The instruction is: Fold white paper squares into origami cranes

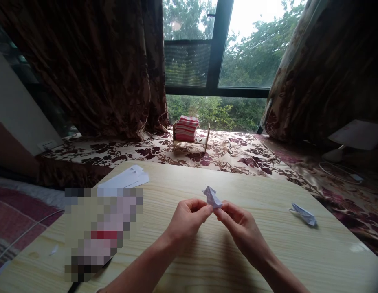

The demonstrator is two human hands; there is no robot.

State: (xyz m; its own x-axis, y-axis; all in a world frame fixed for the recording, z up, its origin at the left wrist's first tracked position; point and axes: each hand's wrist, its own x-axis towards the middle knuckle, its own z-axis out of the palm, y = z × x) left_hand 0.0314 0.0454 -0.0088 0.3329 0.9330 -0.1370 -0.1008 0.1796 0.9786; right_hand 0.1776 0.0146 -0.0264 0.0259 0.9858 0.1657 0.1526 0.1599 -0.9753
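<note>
Between my two hands, above the middle of the table, is a small piece of folded white paper (212, 197) with creased, pointed layers. My left hand (190, 215) pinches its lower left side between thumb and fingers. From the other side, my right hand (238, 219) grips the lower right edge, also with thumb and fingertips. The fingertips cover the bottom of the paper. A second folded paper piece (304, 214), long and narrow, lies on the table to the right, apart from my hands.
The pale wooden table (164, 179) carries white paper sheets (124, 179) at its back left and a small scrap (53, 250) at the left. A blurred-out object (106, 228) lies nearby. Beyond are a rack with folded red-and-white cloths (186, 129) and a lamp (357, 134).
</note>
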